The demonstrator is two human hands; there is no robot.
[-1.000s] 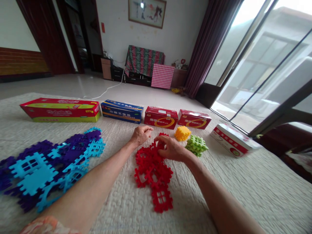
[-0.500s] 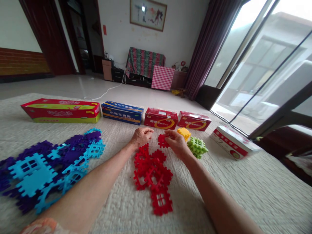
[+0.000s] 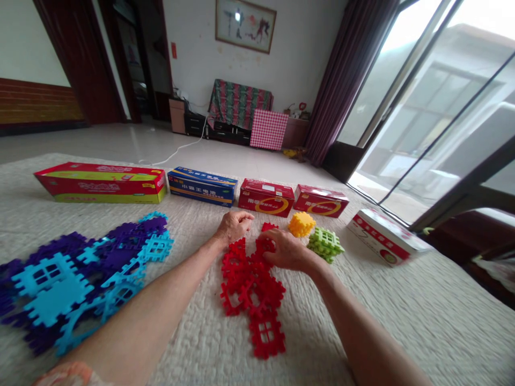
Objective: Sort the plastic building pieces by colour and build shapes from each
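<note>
A red piece (image 3: 263, 245) at the twelve o'clock end of the red tile pile (image 3: 271, 292) is framed by the curved thumb and fingers of the right hand (image 3: 287, 250); whether it is pinched cannot be told. The left hand (image 3: 233, 228) is rested at the pile's eleven o'clock, loosely curled, perhaps so the tiles are unobstructed; whether its fingertips meet cannot be told. Yellow tiles (image 3: 301, 224) at one o'clock and green tiles (image 3: 325, 245) at two are stacked, apparently grouped by colour. Cyan tiles (image 3: 60, 297) and purple tiles (image 3: 116, 258) are strewn at nine. Farther out, a blue battery box (image 3: 201, 187) is lined up at eleven, perhaps for easy reach.
</note>
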